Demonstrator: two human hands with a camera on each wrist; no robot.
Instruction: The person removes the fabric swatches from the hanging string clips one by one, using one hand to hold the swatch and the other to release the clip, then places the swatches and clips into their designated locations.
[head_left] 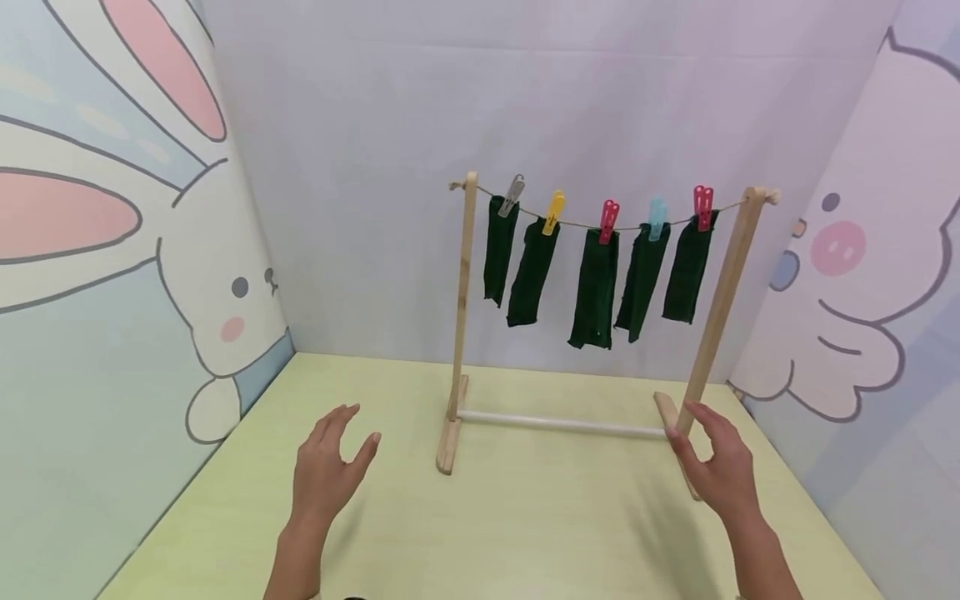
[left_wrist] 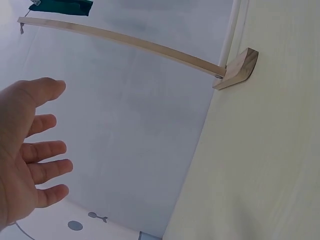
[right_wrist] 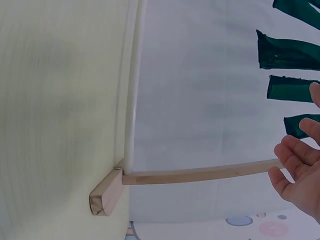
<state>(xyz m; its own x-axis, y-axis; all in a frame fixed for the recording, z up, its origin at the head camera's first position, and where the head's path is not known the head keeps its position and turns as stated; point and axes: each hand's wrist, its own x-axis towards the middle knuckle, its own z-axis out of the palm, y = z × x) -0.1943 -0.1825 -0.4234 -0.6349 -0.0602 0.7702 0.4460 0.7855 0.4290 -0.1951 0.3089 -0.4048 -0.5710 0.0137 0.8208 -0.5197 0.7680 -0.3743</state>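
A small wooden drying rack (head_left: 463, 292) stands on the table, with a thin string (head_left: 577, 223) tied between its two posts. Several dark green cloth strips (head_left: 595, 287) hang from the string under clothespins: a grey one (head_left: 512, 196), a yellow one (head_left: 553, 213), a light blue one (head_left: 657, 218) and two red ones (head_left: 609, 221). My left hand (head_left: 324, 467) hovers left of the rack, thumb apart from loosely bent fingers, holding nothing. The right hand (head_left: 720, 467) is in front of the rack's right post, likewise empty; the left fingers (left_wrist: 47, 170) show spread in the left wrist view.
A white rod (head_left: 562, 423) joins the rack's wooden feet (head_left: 448, 447) low over the pale yellow table (head_left: 510, 525). Behind hangs a plain light backdrop (head_left: 360, 208). Side panels carry a cartoon rabbit (head_left: 202, 250) at left and another pale cartoon animal (head_left: 885, 183) at right.
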